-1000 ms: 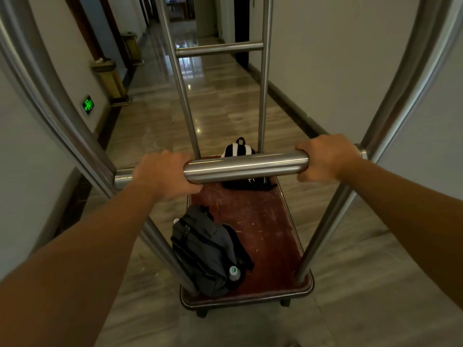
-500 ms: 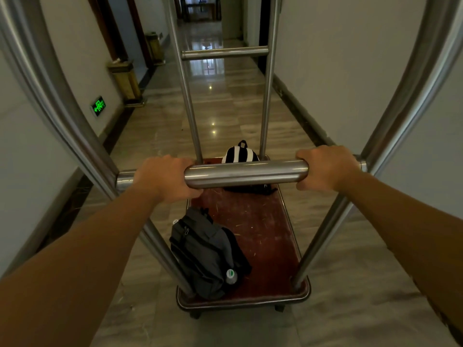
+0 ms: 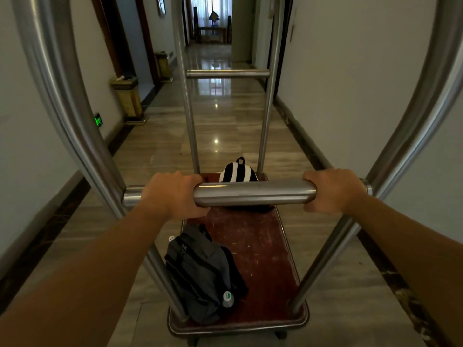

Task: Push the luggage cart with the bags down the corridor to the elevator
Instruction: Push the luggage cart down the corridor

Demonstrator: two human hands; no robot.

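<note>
Luggage cart (image 3: 250, 249) was parked mid-corridor, nose aimed straight down the shiny floor (image 3: 220, 126), with both hands wrapped around the steel push bar (image 3: 254, 192) — left hand (image 3: 172, 194) closed near one end, right hand (image 3: 333, 190) closed near the other, probably spread wide so the thing could be steered as well as shoved. A grey backpack (image 3: 203, 274) was laid on the red deck at the near left corner, against the left upright, and a striped bag (image 3: 238, 171) was stood up at the far end — both low, so tipping seemed unlikely. A bin (image 3: 126, 97) was set by the left wall, worth being kept clear of. No elevator could be made out yet.
</note>
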